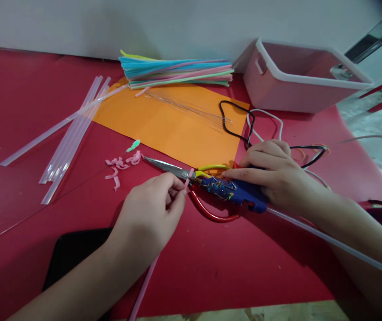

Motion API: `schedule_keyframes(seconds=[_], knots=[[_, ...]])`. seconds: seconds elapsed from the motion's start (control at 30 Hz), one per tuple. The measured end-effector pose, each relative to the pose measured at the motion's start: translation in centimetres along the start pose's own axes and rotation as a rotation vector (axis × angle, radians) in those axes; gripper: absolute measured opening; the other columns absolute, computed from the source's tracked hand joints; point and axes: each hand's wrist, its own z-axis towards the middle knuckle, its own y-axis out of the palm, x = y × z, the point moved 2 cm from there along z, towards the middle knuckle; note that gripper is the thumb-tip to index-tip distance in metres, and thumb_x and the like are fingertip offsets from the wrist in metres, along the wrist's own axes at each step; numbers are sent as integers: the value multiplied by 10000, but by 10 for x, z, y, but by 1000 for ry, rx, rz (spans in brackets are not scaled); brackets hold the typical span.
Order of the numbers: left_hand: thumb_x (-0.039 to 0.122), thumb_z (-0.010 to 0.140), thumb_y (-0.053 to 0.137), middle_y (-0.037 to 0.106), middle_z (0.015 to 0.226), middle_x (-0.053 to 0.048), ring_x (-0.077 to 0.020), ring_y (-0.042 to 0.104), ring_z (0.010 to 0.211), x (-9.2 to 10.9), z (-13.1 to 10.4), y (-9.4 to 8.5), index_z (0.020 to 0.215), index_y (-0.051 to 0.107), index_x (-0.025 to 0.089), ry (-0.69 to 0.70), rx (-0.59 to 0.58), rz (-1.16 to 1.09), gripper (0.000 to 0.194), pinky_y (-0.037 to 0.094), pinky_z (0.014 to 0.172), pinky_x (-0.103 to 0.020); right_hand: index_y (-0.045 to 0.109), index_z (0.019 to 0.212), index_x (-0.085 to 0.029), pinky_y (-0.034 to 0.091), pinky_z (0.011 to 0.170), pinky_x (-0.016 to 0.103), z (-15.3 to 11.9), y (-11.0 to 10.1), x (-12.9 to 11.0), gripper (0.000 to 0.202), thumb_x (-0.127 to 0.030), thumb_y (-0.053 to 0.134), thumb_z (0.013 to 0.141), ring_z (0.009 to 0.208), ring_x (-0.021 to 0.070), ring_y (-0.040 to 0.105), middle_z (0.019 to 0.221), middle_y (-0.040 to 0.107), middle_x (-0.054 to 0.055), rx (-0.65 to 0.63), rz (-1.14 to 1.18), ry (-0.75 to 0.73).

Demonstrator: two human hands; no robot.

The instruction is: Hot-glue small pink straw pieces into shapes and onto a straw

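My left hand (pixel 154 214) pinches a pink pipe cleaner (pixel 143 292), whose stem runs down past the wrist to the table's near edge. Its short tip pokes out above the fingertips, close to the nozzle of a blue glue gun (pixel 249 192). My right hand (pixel 273 171) is wrapped around the gun, and a long glue stick (pixel 327 240) sticks out of its rear. Beneath the nozzle lie scissors (pixel 167 168) with red and yellow handles. Left of the blades are curled pink pieces (pixel 120 163) and a green bud-shaped piece (pixel 133 146) on a thin wire.
Loose glue sticks (pixel 72 142) lie at left. A bundle of coloured pipe cleaners (pixel 177 70) and thin wires (pixel 191 108) rest on orange paper (pixel 174 133). Behind my right hand are cables (pixel 222 116) and a pink basket (pixel 287 91). A black flat object (pixel 73 254) lies under my left forearm.
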Motion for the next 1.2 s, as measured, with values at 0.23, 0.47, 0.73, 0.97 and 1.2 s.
schedule_keyframes(seconds=[0.23,0.47,0.73,0.97,1.2], knots=[[298,922,610,699,684,36,-132,649,574,-4,-2,0,843,644,219,-7,-14,-44,117,451,569,-255,724,1138,-271,316,788,375,-1,2,1,245,-178,566,975,883,211,510,883,672,47,8,9,-14],[298,916,616,690,665,41,-116,617,544,-3,-4,-2,825,644,219,-18,-20,-78,124,450,536,-233,733,1131,-272,313,785,369,0,2,1,259,-175,546,982,875,205,513,868,669,43,13,15,-8],[292,899,635,626,569,60,-95,510,460,-3,-4,-4,794,647,218,-1,-21,-34,129,403,487,-217,736,1127,-282,311,775,371,-2,2,2,260,-182,546,982,865,205,511,863,667,47,-1,0,7],[332,887,650,656,591,43,-115,587,508,-4,-6,-5,791,687,215,-44,-62,-56,155,426,510,-223,737,1117,-296,304,756,370,-1,2,1,264,-179,548,976,858,203,517,864,671,42,-6,4,21],[327,891,639,616,563,51,-113,571,499,-2,-9,-10,762,652,221,-67,-60,-83,167,413,479,-211,710,1120,-269,370,824,394,-4,-8,6,212,-210,561,981,879,207,539,881,676,60,65,37,54]])
